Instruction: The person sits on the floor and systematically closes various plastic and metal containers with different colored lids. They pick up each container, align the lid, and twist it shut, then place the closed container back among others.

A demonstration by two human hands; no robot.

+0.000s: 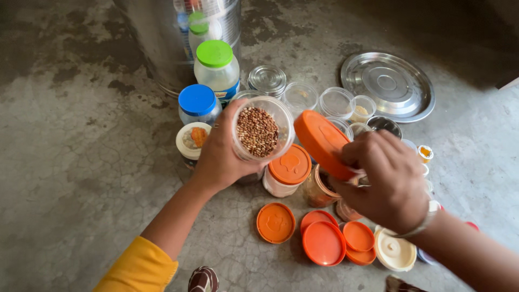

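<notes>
My left hand (pixel 219 151) grips a clear plastic jar (pixel 262 128) tilted toward me, its open mouth showing brown seeds inside. My right hand (pixel 386 178) holds an orange lid (pixel 320 141) by its edge, just to the right of the jar's mouth and apart from it. Below the jar stands a closed jar with an orange lid (pixel 289 166), and an open jar of dark contents (pixel 320 188) sits under the held lid.
Several loose orange lids (pixel 323 242) and a cream lid (pixel 394 250) lie on the concrete floor (pixel 81 162). Jars with green (pixel 215 60) and blue (pixel 197 103) caps, a large steel drum (pixel 162 38), a steel plate (pixel 387 85) and several open clear containers (pixel 335 101) stand behind.
</notes>
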